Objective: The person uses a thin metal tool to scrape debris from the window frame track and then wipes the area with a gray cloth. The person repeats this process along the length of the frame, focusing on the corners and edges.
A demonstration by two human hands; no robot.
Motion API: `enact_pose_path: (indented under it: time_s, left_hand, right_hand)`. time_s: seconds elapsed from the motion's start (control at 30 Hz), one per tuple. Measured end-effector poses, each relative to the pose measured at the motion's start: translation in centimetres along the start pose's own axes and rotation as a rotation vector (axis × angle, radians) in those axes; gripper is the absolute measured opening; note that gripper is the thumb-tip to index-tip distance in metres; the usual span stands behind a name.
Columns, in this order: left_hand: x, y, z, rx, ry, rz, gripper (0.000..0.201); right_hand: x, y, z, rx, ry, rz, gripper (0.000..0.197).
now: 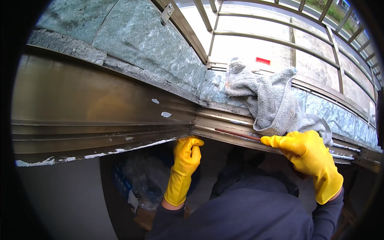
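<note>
And here's the thin reddish-brown rod (238, 134), lying along the metal window track (212, 123), its far end pointing toward the frame corner. The right hand (310, 152), in a yellow rubber glove, has the near end at its outstretched index fingertip, apparently pinched, though the thumb's side is hidden. Over on the left, the other gloved hand (187, 154) is curled by the sill's inner edge, just below that corner; whether it grasps anything, I cannot tell. For good control, I'd say, hold the rod low, in line with the groove, and press lightly, since something so slim could bend or skip out. Right behind the right glove, the crumpled grey towel (274, 102) drapes across the track; its folds could snag a knuckle, so mind them. Farther out, bluish-green stone tiles (148, 44) flank the brown metal panel (100, 94), and metal railings (276, 38) curve beyond.
</note>
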State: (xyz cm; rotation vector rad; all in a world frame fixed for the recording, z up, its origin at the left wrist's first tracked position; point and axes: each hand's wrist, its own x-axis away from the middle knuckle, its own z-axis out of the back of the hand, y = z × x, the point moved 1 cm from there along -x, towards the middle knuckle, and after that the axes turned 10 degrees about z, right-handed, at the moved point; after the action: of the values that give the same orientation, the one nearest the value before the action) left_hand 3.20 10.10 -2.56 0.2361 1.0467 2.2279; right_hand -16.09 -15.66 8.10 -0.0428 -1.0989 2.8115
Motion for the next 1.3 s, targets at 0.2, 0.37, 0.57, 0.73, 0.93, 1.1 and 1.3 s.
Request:
enact_pose_path:
  time_s: [0.2,0.37,0.57,0.73,0.93,1.1,1.3]
  left_hand:
    - [0.0,-0.1,-0.1,-0.008,0.016,-0.004,0.019]
    - [0.1,0.1,-0.3,-0.024,0.045,0.004,0.02]
    - [0.4,-0.5,-0.7,-0.065,0.043,0.024,0.019]
    - [0.4,-0.5,-0.7,-0.101,0.052,0.028,0.019]
    - [0.6,-0.6,-0.5,-0.095,0.03,0.065,0.02]
    - [0.2,-0.5,-0.6,-0.098,0.031,0.027,0.021]
    - [0.3,-0.4,-0.9,-0.092,0.079,0.007,0.02]
  right_hand:
    - [-0.5,0.2,-0.3,0.006,-0.085,0.001,0.05]
    - [-0.7,0.1,-0.7,0.084,-0.182,0.006,0.062]
    - [-1.6,0.0,-1.1,0.066,-0.373,-0.023,0.068]
    - [-1.9,0.7,-1.1,-0.287,-0.357,-0.044,0.061]
    - [-1.1,-0.5,0.1,-0.303,-0.498,0.143,0.064]
    - [-0.6,-0.3,-0.3,0.277,-0.167,0.104,0.046]
    - [-1.0,-0.6,-0.9,0.358,-0.148,0.175,0.043]
